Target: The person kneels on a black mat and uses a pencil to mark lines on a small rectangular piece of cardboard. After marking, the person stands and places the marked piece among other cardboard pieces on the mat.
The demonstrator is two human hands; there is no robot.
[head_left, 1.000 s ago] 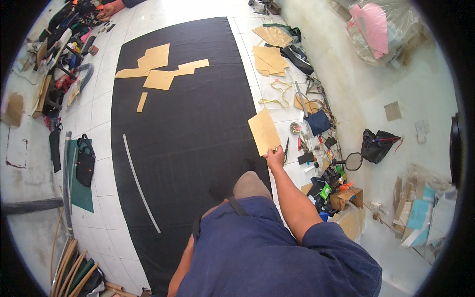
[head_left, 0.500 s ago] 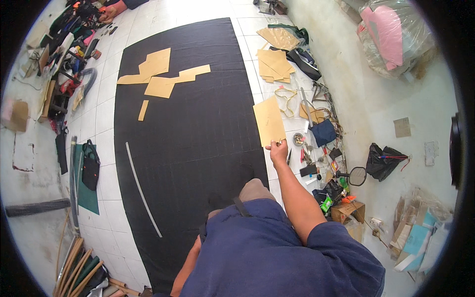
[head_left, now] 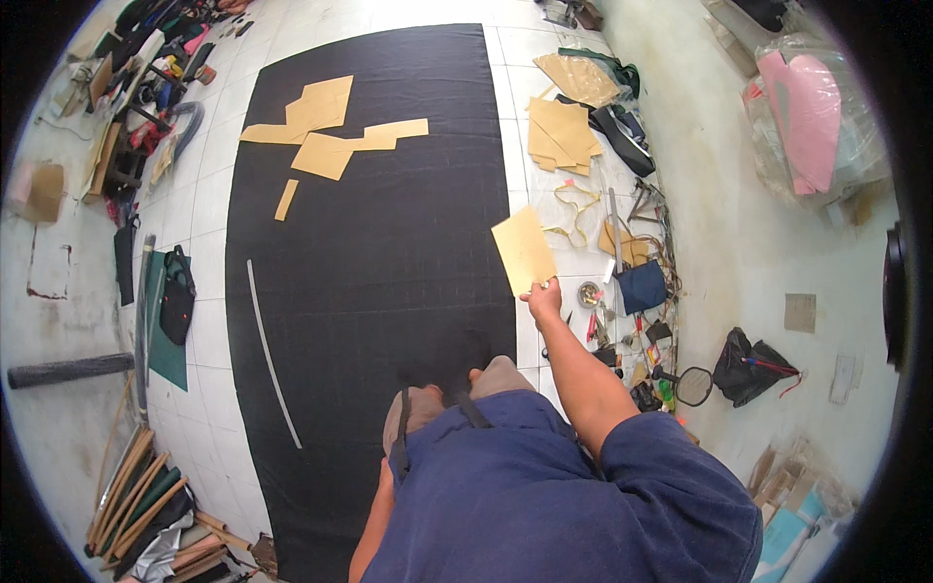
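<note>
My right hand [head_left: 544, 299] is closed on the lower edge of a tan card sheet [head_left: 526, 250], pinched near its bottom corner. The sheet hangs tilted over the right edge of a black cloth [head_left: 389, 253] spread on the floor. Of my left hand [head_left: 384, 474], only a little shows beside my left thigh; the shirt and leg hide its fingers. Several cut tan card pieces [head_left: 322, 155] lie overlapping at the far end of the cloth, with a small tan strip [head_left: 286, 200] nearer. A long thin pale ruler-like strip [head_left: 267, 340] rests along the cloth's left side.
On the tiles to the right lie a stack of tan card [head_left: 561, 134], a yellow hanger-like shape [head_left: 580, 212], a round tin [head_left: 588, 293] and scattered tools. Rolled tubes [head_left: 136, 496] stand at the lower left. A black bag [head_left: 177, 296] lies by the left wall.
The card sheet in my right hand has tilted, its top swinging left over the cloth. My view has shifted, and more of my legs shows. The pieces on the cloth lie as before.
</note>
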